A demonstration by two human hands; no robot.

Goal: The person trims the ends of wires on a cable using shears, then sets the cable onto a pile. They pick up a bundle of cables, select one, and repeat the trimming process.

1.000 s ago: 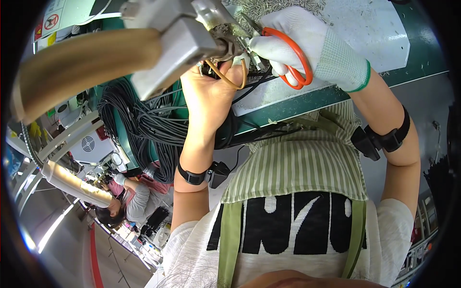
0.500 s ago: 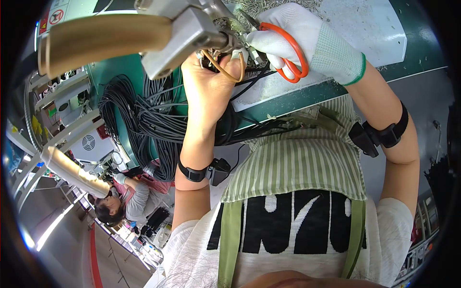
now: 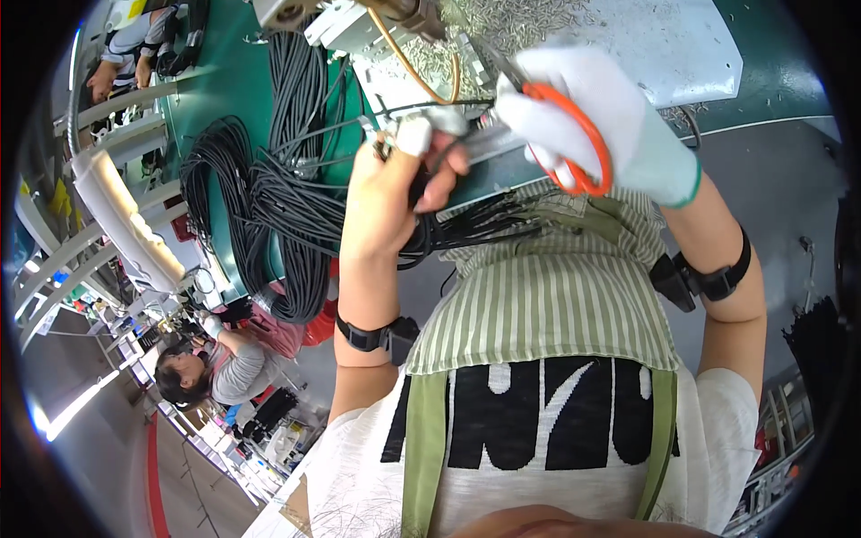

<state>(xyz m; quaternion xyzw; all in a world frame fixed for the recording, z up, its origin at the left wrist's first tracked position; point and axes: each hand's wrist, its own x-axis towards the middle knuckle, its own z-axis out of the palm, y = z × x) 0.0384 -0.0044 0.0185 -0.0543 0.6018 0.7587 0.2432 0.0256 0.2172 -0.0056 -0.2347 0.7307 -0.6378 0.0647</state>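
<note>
My left hand [image 3: 395, 193] is bare, with a white cap on the thumb tip, and it grips a bunch of thin black cables [image 3: 475, 224] that trail to the right across my striped apron. My right hand [image 3: 601, 125], in a white knit glove, holds orange-handled scissors [image 3: 574, 148] with a finger through a loop. The blades point up and left toward the cable ends near my left thumb. Both hands are raised over the green bench edge [image 3: 762, 90]. Black bands sit on both wrists.
A large coil of black cables [image 3: 269, 206] hangs over the green bench at the left. A metal machine [image 3: 359, 27] with a tan hose stands above the hands. Small metal bits cover a white sheet [image 3: 646, 45]. Other people work at the left [image 3: 206, 372] and at the top left [image 3: 134, 45].
The view has swung, and the machine that filled the top left is now at the top edge. My left hand has come lower with the cables; my right hand keeps the scissors beside it.
</note>
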